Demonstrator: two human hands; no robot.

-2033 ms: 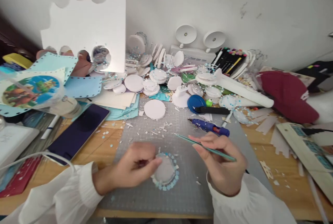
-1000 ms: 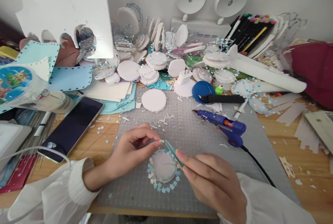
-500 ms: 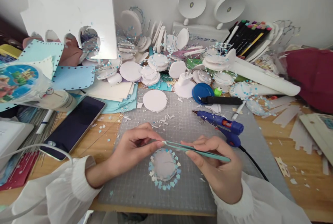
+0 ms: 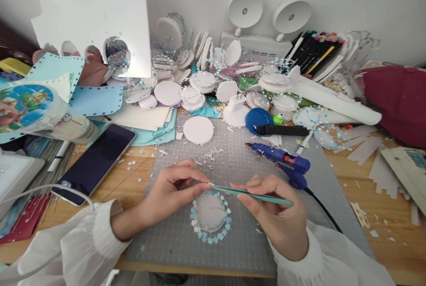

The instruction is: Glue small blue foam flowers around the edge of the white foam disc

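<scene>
My right hand [image 4: 274, 210] holds teal tweezers [image 4: 262, 197], their tips pointing left and close together. Thumb and forefinger of my left hand [image 4: 176, 188] pinch a tiny white piece [image 4: 211, 185] right at those tips; its exact shape is too small to tell. Just below lies a round white disc [image 4: 209, 211] on the grey cutting mat [image 4: 246, 241], ringed by small blue and white flower shapes [image 4: 217, 237]. The top of this ring is close under my left fingertips.
A blue glue gun [image 4: 282, 157] with a black cord lies right of centre. Behind are a plain white disc [image 4: 198, 130], a blue lid [image 4: 258, 120] and piled discs. At left are a phone [image 4: 96, 162] and a cup [image 4: 46, 108]. White scraps dot the mat.
The tweezers' arms have come closer together at the white piece. My hands have otherwise hardly moved, and the camera view has shifted slightly.
</scene>
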